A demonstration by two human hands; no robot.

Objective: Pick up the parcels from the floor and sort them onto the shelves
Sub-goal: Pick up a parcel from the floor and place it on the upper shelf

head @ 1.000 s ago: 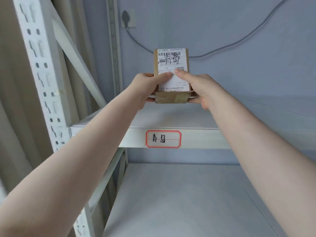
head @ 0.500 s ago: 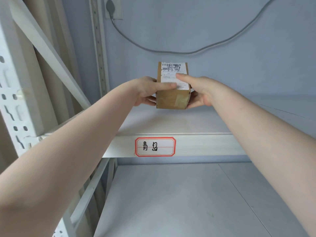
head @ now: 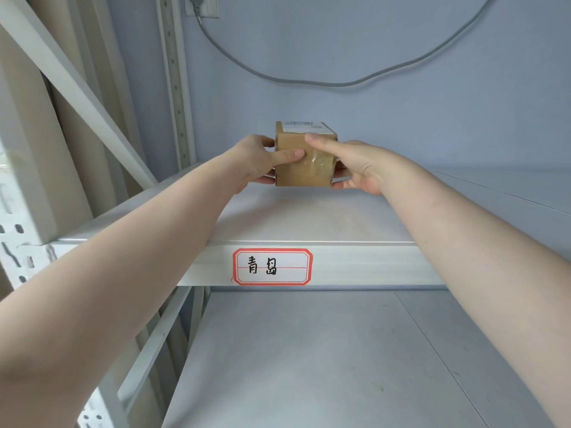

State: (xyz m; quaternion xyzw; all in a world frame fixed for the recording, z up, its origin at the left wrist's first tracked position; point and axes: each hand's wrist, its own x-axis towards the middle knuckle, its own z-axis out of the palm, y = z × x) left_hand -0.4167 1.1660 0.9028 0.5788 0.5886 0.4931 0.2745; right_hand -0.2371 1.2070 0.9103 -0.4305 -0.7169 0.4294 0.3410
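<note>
Two bare forearms reach forward from the bottom corners over a white metal shelf (head: 309,217). Between them sits a small brown cardboard box (head: 304,159), deep on the shelf near the pale blue wall. The left hand (head: 259,160) clasps the box's left side, thumb pressed flat across the taped front. The right hand (head: 358,165) clasps the right side, thumb lying along the top front edge. The remaining fingers of both hands curl behind and under the box, mostly hidden. Whether the box rests fully on the shelf cannot be told. A white shipping sticker (head: 306,127) on top is seen edge-on, its print unreadable. A red-bordered label (head: 272,266) with handwritten characters sticks to the shelf's front edge. A grey cable (head: 340,83) sags across the wall, both ends cut off by the frame
</note>
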